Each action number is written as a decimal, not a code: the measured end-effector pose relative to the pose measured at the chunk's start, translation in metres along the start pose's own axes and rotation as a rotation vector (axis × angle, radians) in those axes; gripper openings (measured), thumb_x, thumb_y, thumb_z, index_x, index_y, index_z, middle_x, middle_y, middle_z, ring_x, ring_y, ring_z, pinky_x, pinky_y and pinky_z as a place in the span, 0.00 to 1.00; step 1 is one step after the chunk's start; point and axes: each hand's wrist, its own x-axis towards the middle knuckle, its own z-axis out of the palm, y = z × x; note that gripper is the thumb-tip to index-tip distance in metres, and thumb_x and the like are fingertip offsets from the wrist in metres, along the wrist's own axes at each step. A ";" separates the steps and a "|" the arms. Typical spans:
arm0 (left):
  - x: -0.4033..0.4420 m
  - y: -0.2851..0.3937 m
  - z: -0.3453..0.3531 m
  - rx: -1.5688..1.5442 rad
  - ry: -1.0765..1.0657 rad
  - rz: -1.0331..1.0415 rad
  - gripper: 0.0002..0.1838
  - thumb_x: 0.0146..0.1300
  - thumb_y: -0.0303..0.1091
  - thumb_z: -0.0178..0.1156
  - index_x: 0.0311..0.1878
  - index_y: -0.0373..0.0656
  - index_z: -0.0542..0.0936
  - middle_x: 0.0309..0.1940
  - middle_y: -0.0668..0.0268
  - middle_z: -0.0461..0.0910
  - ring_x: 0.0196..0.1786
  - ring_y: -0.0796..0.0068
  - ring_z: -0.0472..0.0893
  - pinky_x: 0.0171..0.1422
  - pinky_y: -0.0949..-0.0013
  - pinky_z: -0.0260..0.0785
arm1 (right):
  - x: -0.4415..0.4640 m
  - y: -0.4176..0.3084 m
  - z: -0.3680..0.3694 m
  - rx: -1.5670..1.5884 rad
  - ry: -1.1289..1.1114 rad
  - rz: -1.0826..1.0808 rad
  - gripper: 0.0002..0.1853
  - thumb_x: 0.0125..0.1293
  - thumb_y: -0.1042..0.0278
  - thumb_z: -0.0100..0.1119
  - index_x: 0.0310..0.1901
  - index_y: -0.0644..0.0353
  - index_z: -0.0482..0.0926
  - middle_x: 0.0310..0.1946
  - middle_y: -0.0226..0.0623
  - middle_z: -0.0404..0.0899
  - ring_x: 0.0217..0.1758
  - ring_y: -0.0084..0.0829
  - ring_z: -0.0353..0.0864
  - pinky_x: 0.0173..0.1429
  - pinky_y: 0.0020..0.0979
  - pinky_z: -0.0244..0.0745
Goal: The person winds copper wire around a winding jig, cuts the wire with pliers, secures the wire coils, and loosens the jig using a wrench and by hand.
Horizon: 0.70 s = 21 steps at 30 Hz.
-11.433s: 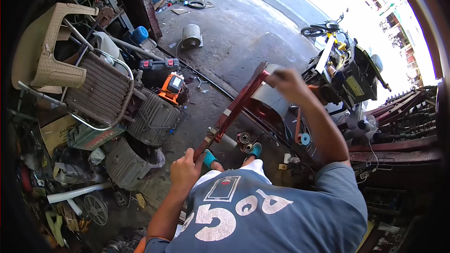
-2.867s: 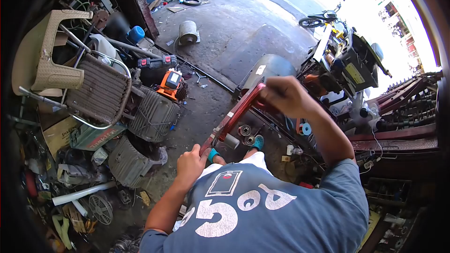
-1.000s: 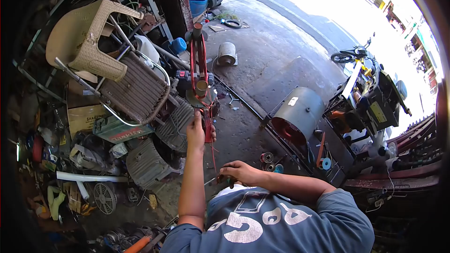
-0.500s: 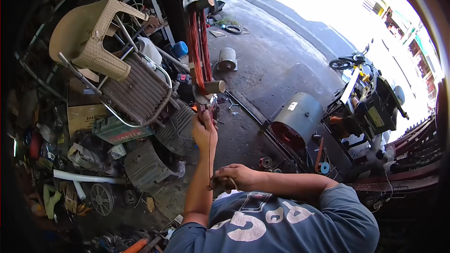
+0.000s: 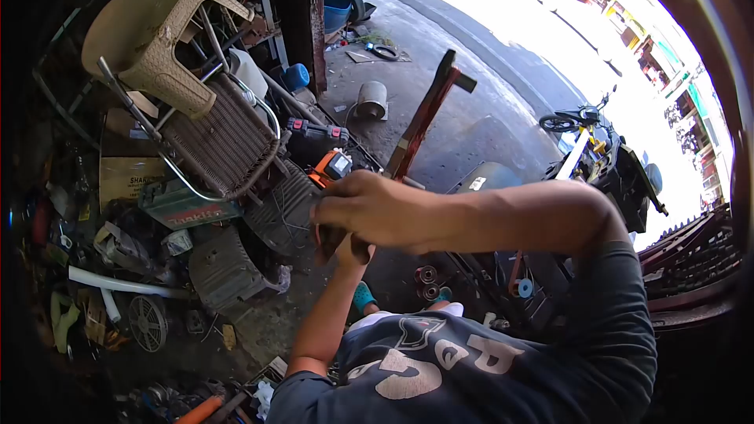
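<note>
A long coil-winding form (image 5: pixel 412 145) with crosspieces, reddish copper wire strung along it, tilts up and to the right above my hands. My left hand (image 5: pixel 351 254) is at its lower end, gripping it, with most of the fingers hidden behind my right hand. Directly in front of it, my right hand (image 5: pixel 377 208) is raised with curled fingers around something dark that I cannot make out. My right forearm crosses in front of the form's lower part.
At left, a tan plastic chair (image 5: pixel 149 55) rests on a woven metal-framed chair (image 5: pixel 224 141), beside a green Makita case (image 5: pixel 184 206) and scrap. A metal cylinder (image 5: pixel 371 100) stands on the concrete. Wire spools (image 5: pixel 426 275) lie near my feet. A motorcycle (image 5: pixel 585 115) is farther right.
My right hand has risen from near my chest to over my left hand. The winding form has turned from near upright to leaning right, its top now lower.
</note>
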 end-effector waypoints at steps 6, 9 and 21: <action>0.006 0.040 -0.056 -0.051 -0.461 -0.354 0.18 0.72 0.49 0.65 0.46 0.42 0.77 0.23 0.52 0.84 0.27 0.45 0.86 0.30 0.49 0.79 | -0.024 -0.022 -0.041 -0.032 0.046 0.280 0.18 0.77 0.58 0.53 0.43 0.67 0.85 0.34 0.36 0.86 0.36 0.27 0.86 0.37 0.32 0.83; -0.002 0.037 -0.062 -0.054 -0.531 -0.361 0.18 0.73 0.49 0.63 0.40 0.43 0.74 0.23 0.52 0.84 0.27 0.45 0.86 0.30 0.48 0.79 | -0.032 -0.024 -0.064 -0.229 0.024 0.373 0.19 0.77 0.57 0.53 0.42 0.66 0.84 0.28 0.37 0.82 0.32 0.28 0.84 0.38 0.36 0.80; 0.012 0.048 -0.124 -0.218 -0.800 -0.325 0.18 0.73 0.48 0.63 0.41 0.42 0.72 0.23 0.50 0.84 0.27 0.43 0.86 0.32 0.47 0.79 | -0.066 0.027 -0.183 -0.649 0.350 0.286 0.19 0.71 0.66 0.55 0.23 0.68 0.69 0.18 0.29 0.59 0.24 0.20 0.59 0.28 0.37 0.60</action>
